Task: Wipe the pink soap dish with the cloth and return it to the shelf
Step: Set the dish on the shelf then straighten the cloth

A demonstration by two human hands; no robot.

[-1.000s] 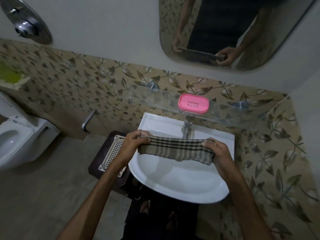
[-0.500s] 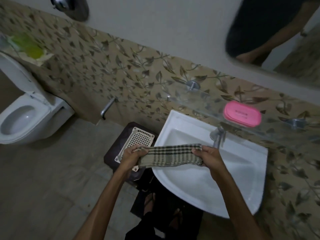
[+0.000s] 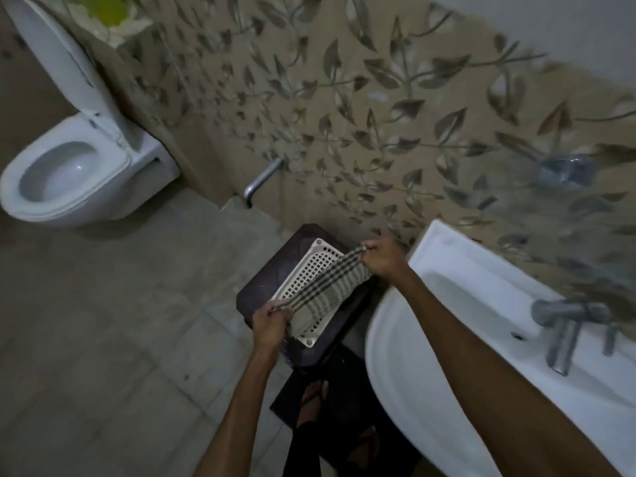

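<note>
One toilet (image 3: 69, 173) stands well to the left, lid up. One white basin (image 3: 481, 321) fills the right, bearing one metal tap (image 3: 564, 325). Between them sits one dark stool (image 3: 275, 280) carrying one white perforated tray (image 3: 309, 270). Above the tray, the left hand (image 3: 270, 325) and right hand (image 3: 382, 256) each pinch an end of the one checked cloth (image 3: 323, 290), stretched taut. The pink soap dish is out of view.

I see the cloth (image 3: 321, 294) over the tray (image 3: 309, 270) on the stool (image 3: 261, 287), sink (image 3: 464, 304) right, toilet (image 3: 69, 173) far left.
</note>
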